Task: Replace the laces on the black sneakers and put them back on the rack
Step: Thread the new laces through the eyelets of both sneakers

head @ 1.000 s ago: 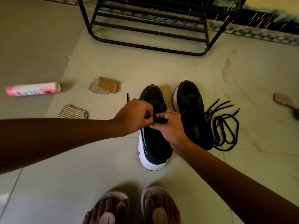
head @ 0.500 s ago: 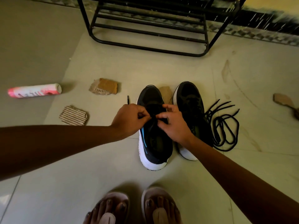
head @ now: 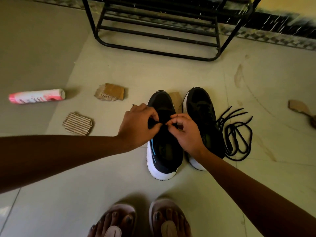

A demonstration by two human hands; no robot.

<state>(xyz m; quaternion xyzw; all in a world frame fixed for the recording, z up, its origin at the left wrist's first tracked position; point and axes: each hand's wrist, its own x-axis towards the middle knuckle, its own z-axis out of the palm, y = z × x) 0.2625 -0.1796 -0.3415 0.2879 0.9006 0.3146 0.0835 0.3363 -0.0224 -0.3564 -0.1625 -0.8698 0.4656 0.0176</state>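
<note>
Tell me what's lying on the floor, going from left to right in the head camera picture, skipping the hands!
pink and white spray can → ridged cardboard piece → torn brown cardboard piece → black sneaker with a blue stripe and white sole → second black sneaker → loose black laces → cardboard scrap at the right edge
</note>
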